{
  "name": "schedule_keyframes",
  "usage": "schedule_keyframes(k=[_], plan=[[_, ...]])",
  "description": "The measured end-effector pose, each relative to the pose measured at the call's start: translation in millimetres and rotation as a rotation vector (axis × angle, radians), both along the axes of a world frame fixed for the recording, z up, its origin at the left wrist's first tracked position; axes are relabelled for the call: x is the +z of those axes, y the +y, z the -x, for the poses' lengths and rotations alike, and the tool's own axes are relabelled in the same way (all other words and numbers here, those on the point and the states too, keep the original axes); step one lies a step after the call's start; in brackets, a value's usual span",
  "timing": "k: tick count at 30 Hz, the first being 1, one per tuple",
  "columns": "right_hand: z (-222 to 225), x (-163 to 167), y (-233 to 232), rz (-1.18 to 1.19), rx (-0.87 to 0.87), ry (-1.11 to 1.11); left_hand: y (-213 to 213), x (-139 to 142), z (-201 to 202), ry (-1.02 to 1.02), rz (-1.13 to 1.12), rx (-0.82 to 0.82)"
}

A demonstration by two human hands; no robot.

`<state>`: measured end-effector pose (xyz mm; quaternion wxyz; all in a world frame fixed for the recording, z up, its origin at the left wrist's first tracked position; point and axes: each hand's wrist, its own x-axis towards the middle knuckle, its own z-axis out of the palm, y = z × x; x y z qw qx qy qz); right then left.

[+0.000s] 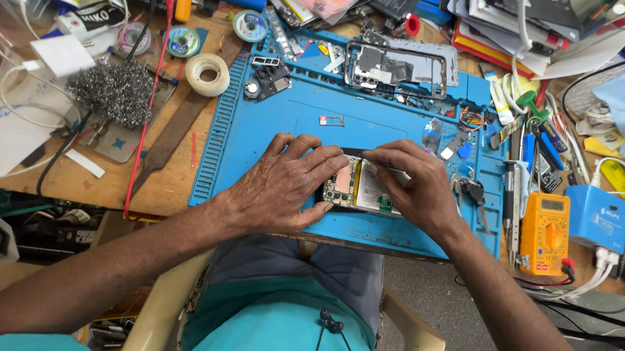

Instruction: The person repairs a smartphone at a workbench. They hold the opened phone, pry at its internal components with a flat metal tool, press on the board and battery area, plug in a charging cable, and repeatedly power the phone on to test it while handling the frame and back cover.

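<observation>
The opened smartphone with bare circuit board and pale battery [359,189] lies near the front edge of the blue rubber work mat [268,132], and this edge runs just behind the person's lap, so little free room is left on the near side. The left hand [281,187] lies flat on the phone's left end, the fingers spread and pressing it down, not clenched. The right hand [411,185] covers the right end, and its fingertips pinch a thin light strip over the phone; what kind of strip it is cannot be told. Between the two hands only a narrow part of the green board shows. Behind the hands the mat is smooth and rather free, with one small metal card tray [331,120] lying alone. To the right, an orange box-shaped multimeter [545,232] and a row of screwdrivers and tweezers [517,187] stand close to the right wrist and crowd this side. Farther back, a grey phone frame with a camera opening [395,68] rests on the mat's ridged rear part. To the far left, on the wooden table, lie a white tape roll [207,74] and a rough grey ball of steel wool [119,91].
</observation>
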<state>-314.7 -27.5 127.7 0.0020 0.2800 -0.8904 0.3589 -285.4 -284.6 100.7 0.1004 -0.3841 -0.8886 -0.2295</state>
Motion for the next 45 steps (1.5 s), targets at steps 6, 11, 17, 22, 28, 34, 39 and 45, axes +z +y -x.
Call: schedule_keyframes(k=[6,11,17,22,28,34,39,45], plan=[[-9.4,-7.9,1.9,-0.123,0.159,0.299,-3.3,-4.0,0.1,0.018,-0.007,0.002],[-9.4,-10.5,-2.4,-0.140,0.139,0.278,-5.9,-6.7,0.3,0.022,-0.001,0.004],[-7.0,-12.2,-2.4,-0.263,0.220,0.373,-7.9,-9.6,1.5,0.009,0.004,-0.001],[-7.8,-13.7,-3.2,-0.310,0.248,0.433,-8.0,-11.0,1.8,0.021,0.014,0.003],[-14.2,-8.4,-10.0,-0.434,0.264,0.561,-8.3,-13.5,2.7,0.033,0.016,0.007],[-15.5,2.6,-16.3,-0.615,0.354,0.628,-6.5,-10.7,1.7,0.028,0.015,-0.002],[-17.3,4.9,-2.0,-0.313,0.214,0.354,-6.2,-6.4,-4.1,0.014,0.007,-0.009],[-48.8,5.4,33.3,-0.063,-0.134,0.250,-3.0,-2.3,-7.2,0.060,0.023,-0.034]])
